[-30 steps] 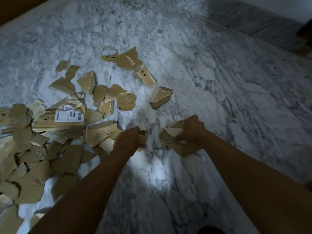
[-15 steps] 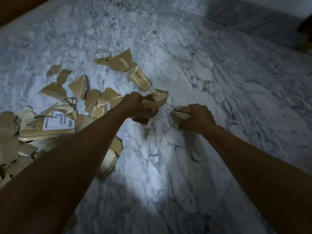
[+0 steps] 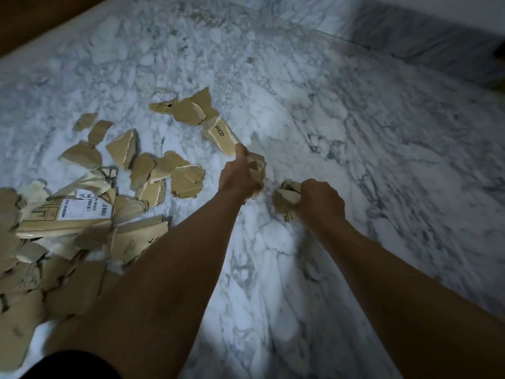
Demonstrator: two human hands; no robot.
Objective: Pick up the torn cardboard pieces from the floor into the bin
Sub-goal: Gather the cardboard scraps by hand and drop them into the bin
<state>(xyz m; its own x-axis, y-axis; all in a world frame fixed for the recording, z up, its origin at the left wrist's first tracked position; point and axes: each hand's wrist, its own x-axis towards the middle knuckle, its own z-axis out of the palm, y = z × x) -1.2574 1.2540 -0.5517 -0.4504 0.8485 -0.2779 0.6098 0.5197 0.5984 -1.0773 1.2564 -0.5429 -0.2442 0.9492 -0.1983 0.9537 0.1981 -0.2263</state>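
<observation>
Several torn brown cardboard pieces lie on the white marble floor [image 3: 314, 132]. My left hand [image 3: 240, 177] grips a wad of cardboard [image 3: 259, 168], and its thumb touches the near end of a piece printed PICO [image 3: 220, 132]. My right hand [image 3: 319, 202] grips another bunch of cardboard pieces [image 3: 285, 199] just above the floor. A large heap [image 3: 54, 242] with a labelled box flap [image 3: 68, 214] fills the left side. Smaller scraps [image 3: 169, 173] lie between the heap and my left hand. No bin is in view.
A marble skirting [image 3: 423, 50] runs along the far right wall. A brown wooden strip [image 3: 41, 20] borders the floor at the top left. Bare marble stretches to the right of my hands and between my forearms.
My left hand has moved further out with its cardboard, past the spot where a folded piece lay, and now reaches the PICO piece. My right hand keeps its bunch.
</observation>
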